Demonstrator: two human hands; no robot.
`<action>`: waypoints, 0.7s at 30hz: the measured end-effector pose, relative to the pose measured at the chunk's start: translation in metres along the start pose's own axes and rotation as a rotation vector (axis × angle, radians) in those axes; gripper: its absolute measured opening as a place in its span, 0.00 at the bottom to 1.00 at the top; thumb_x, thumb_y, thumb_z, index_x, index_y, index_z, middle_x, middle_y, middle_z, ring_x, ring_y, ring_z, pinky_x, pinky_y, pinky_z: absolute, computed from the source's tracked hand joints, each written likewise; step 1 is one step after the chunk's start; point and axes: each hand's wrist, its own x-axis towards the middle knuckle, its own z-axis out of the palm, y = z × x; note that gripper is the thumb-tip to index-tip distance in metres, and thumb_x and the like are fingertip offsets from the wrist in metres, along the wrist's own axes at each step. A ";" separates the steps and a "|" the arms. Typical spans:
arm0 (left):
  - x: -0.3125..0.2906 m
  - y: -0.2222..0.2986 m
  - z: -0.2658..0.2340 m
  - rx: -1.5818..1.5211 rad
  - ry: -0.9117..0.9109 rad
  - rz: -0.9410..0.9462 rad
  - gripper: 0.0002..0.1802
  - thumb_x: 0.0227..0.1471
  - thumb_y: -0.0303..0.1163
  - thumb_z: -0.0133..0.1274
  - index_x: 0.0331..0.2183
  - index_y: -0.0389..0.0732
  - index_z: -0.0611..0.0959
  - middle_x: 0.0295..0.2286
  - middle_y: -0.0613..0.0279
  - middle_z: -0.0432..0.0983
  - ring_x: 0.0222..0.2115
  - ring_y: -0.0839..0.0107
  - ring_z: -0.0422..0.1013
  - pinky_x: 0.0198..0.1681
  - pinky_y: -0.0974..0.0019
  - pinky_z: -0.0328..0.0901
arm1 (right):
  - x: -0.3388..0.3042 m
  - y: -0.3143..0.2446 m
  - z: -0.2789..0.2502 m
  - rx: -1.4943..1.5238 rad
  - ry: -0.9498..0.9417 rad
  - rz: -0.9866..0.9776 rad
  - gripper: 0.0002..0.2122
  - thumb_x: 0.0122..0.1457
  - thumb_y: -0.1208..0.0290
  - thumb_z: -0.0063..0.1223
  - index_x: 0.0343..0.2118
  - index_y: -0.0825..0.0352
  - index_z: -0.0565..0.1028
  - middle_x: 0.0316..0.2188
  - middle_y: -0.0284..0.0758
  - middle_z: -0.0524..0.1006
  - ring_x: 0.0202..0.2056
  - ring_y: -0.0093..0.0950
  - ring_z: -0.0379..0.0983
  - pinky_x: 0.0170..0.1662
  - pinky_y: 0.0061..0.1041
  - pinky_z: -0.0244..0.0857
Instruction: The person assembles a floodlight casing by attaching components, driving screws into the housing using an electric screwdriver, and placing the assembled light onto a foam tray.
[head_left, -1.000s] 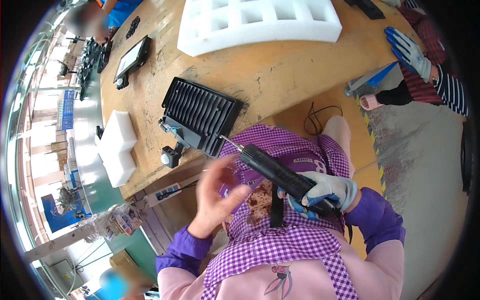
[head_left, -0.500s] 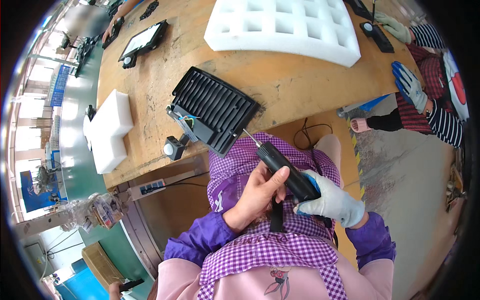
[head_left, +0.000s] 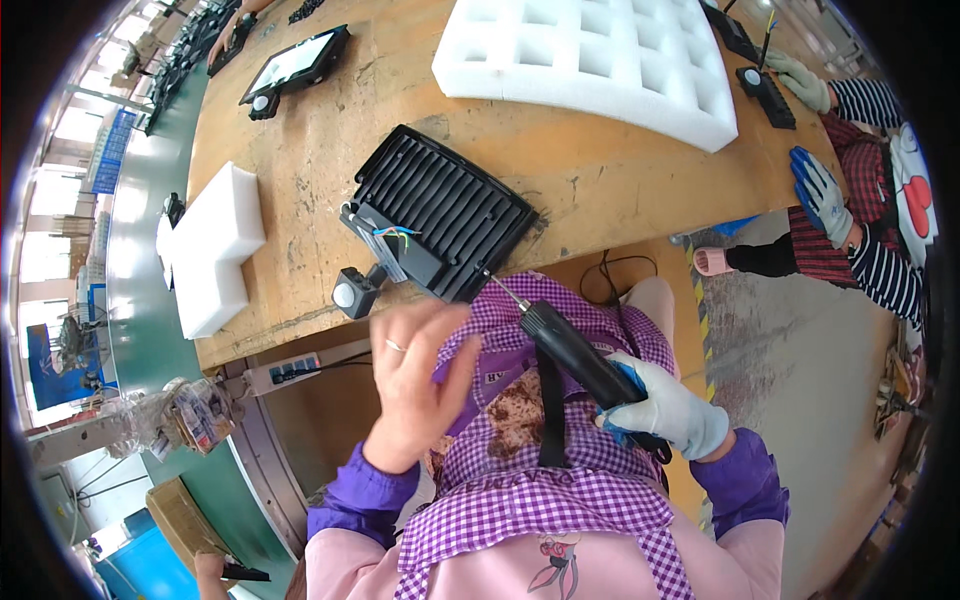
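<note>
A black floodlight (head_left: pixel 440 200) lies at the table's near edge, ribbed back up, with coloured wires (head_left: pixel 395 232) coming off its driver box. From its left corner sticks out a motion sensor (head_left: pixel 357 292) with a white dome. In my gloved right hand (head_left: pixel 668 405) is a black electric screwdriver (head_left: pixel 575 355), gripped at its rear end. The bit points up and left and meets the floodlight's near edge, at a screw. My bare left hand (head_left: pixel 415 375), with a ring, is off the screwdriver, beside the sensor, somewhat blurred. Its thumb and fingers are apart, nothing visible in them.
A white foam block with square pockets (head_left: pixel 590 95) lies at the back, a plain foam piece (head_left: pixel 215 250) at left. Another floodlight (head_left: pixel 295 72) rests far left. At right a co-worker's gloved hand (head_left: pixel 822 198) touches the table edge; more lamp parts (head_left: pixel 765 98) lie near there.
My left hand has let go of the screwdriver and moved left and up toward the sensor. My right hand still holds the screwdriver, its bit against the floodlight's edge.
</note>
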 end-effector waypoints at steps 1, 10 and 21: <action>0.010 -0.002 -0.004 0.180 0.032 0.074 0.20 0.41 0.20 0.61 0.41 0.38 0.80 0.42 0.54 0.74 0.45 0.54 0.68 0.47 0.58 0.64 | 0.002 -0.001 0.000 -0.041 -0.001 0.029 0.24 0.50 0.69 0.63 0.50 0.70 0.69 0.32 0.30 0.72 0.34 0.20 0.67 0.41 0.22 0.63; 0.021 -0.014 0.001 0.368 -0.348 0.019 0.40 0.36 0.28 0.65 0.55 0.41 0.71 0.57 0.49 0.61 0.58 0.49 0.56 0.58 0.49 0.54 | 0.003 -0.002 0.004 -0.032 0.000 -0.033 0.23 0.50 0.68 0.64 0.47 0.70 0.71 0.30 0.29 0.71 0.32 0.20 0.66 0.38 0.21 0.61; 0.021 -0.017 0.007 0.359 -0.309 0.008 0.40 0.35 0.24 0.64 0.54 0.41 0.72 0.56 0.50 0.61 0.56 0.50 0.57 0.56 0.49 0.55 | 0.004 -0.004 -0.001 0.028 -0.008 -0.009 0.22 0.50 0.70 0.62 0.48 0.70 0.70 0.31 0.30 0.73 0.32 0.20 0.69 0.39 0.20 0.63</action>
